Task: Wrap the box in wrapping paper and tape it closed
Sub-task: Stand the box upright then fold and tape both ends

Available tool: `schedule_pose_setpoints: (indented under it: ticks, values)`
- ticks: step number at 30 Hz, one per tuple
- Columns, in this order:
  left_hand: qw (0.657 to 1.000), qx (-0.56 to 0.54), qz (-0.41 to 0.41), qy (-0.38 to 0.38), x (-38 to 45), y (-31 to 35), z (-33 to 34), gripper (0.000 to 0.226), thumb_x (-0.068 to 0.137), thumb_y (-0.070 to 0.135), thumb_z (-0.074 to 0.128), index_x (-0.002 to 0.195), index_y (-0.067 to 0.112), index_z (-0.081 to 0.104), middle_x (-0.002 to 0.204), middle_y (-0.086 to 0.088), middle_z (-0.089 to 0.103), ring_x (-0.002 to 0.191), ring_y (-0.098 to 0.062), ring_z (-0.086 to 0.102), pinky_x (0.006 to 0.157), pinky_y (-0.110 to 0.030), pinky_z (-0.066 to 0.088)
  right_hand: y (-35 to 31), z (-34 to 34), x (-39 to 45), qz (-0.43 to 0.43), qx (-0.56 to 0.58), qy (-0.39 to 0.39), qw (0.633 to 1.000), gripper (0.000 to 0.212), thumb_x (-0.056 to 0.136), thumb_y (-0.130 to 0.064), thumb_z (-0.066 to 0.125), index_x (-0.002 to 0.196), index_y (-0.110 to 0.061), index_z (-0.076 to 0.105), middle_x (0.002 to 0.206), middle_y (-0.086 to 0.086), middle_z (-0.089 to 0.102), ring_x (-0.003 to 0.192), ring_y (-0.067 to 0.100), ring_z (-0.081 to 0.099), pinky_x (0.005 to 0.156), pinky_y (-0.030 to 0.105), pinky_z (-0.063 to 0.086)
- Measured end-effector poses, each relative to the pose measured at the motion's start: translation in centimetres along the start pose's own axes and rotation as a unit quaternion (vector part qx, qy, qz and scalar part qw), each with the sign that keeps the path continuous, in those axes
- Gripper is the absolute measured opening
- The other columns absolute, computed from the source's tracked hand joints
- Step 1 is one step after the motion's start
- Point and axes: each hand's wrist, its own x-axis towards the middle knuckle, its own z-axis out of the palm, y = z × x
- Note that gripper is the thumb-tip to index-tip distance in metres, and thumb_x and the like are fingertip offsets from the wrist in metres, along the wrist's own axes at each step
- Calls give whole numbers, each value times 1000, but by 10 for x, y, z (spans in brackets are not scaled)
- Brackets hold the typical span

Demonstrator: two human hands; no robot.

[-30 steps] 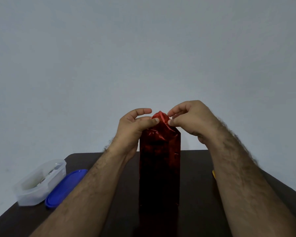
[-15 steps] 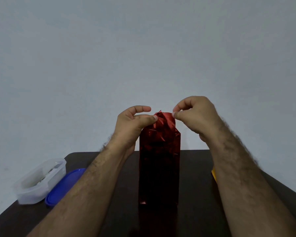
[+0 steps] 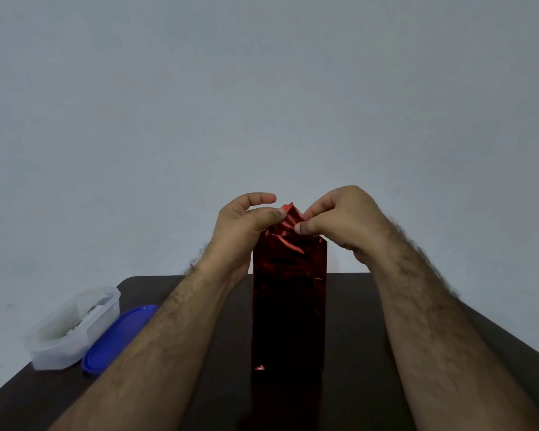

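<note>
Head view: box (image 3: pixel 289 306), upright at the middle of a dark table (image 3: pixel 355 306), sheathed in red wrapping paper (image 3: pixel 288 219). Left hand (image 3: pixel 243 231) and right hand (image 3: pixel 343 222) each pinch the crumpled paper gathered at the top. Step in hand: folding the top end shut. Next move likely calls for flattening, then tape; none visible. Clear tub (image 3: pixel 72 328) and blue lid (image 3: pixel 115 339) at left.

The box (image 3: pixel 289 306) stands upright at the table's (image 3: pixel 199 399) centre. The tub (image 3: pixel 72 329) sits at nine o'clock near the table's edge, the lid (image 3: pixel 115 337) flat just beside it, between tub and box. Both hands (image 3: pixel 246 227) (image 3: pixel 346 219) meet on the paper (image 3: pixel 288 220) atop the box.
</note>
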Motion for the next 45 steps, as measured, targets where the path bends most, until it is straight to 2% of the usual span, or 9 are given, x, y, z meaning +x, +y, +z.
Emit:
schedule_pose_setpoints:
  ticks: [4, 11, 14, 19, 25, 28, 31, 34, 45]
  values:
    - [1000, -6, -7, -10, 0, 1, 1, 35, 88, -2, 76, 121, 5, 70, 89, -14, 78, 75, -22, 74, 62, -29, 57, 2, 4, 4, -6, 28, 2, 1000, 15, 75, -19, 94, 83, -18, 81, 85, 3, 78, 85, 16, 74, 61, 24, 52]
    - [999, 3, 19, -26, 0, 2, 1, 46, 83, -8, 81, 125, 3, 66, 87, -16, 78, 76, -25, 76, 65, -29, 58, 5, 2, 8, -8, 48, -45, 998, 9, 82, -6, 86, 86, -12, 81, 76, 0, 76, 68, 5, 69, 48, 11, 46]
    - [999, 3, 21, -31, 0, 0, -1, 47, 82, -6, 83, 125, 3, 66, 87, -15, 78, 80, -24, 76, 68, -30, 59, 8, 3, 12, -2, 77, -60, 995, 5, 88, -6, 81, 87, -11, 80, 79, 0, 76, 73, 5, 68, 53, 13, 45]
    - [999, 6, 21, -37, 4, -2, -4, 33, 88, -2, 78, 120, 2, 70, 94, -16, 79, 87, -23, 76, 74, -28, 58, 15, 4, 20, 10, 114, -95, 989, 6, 93, -10, 77, 89, -14, 79, 80, -5, 75, 64, -6, 65, 47, 8, 42]
    - [999, 23, 12, -18, 3, -6, -3, 22, 91, -4, 74, 113, -1, 73, 93, -17, 79, 81, -20, 75, 70, -26, 59, 22, 9, 26, 34, 188, -90, 977, 8, 88, -22, 84, 89, -16, 79, 104, -4, 79, 96, 0, 66, 74, 21, 43]
    - [1000, 19, 8, -7, 4, -7, 0, 19, 91, -2, 76, 110, 1, 74, 96, -20, 78, 79, -20, 74, 68, -28, 59, 25, 13, 28, 62, 204, -82, 973, 33, 67, -36, 90, 92, -16, 80, 111, -3, 79, 113, 14, 69, 90, 44, 54]
    - [999, 32, 11, 12, 3, -9, 2, 20, 89, -5, 77, 108, -3, 73, 85, -13, 78, 73, -18, 74, 67, -25, 58, 29, 14, 32, 82, 214, -73, 971, 8, 86, -18, 80, 92, -13, 78, 104, 0, 78, 90, 16, 71, 68, 35, 53]
    - [998, 50, 26, 17, 1, -12, 2, 30, 82, -11, 81, 110, -5, 71, 88, -14, 80, 79, -19, 78, 71, -25, 61, 34, 13, 33, 93, 202, -57, 973, 16, 86, -10, 77, 101, -5, 79, 100, 4, 79, 76, 15, 70, 58, 27, 51]
    - [995, 90, 33, 20, 2, -15, 2, 26, 83, -7, 83, 106, 4, 75, 101, -12, 80, 92, -23, 80, 76, -29, 63, 36, 14, 34, 69, 142, -121, 980, 18, 91, -24, 77, 94, -7, 81, 87, 2, 77, 84, 16, 68, 79, 36, 51]
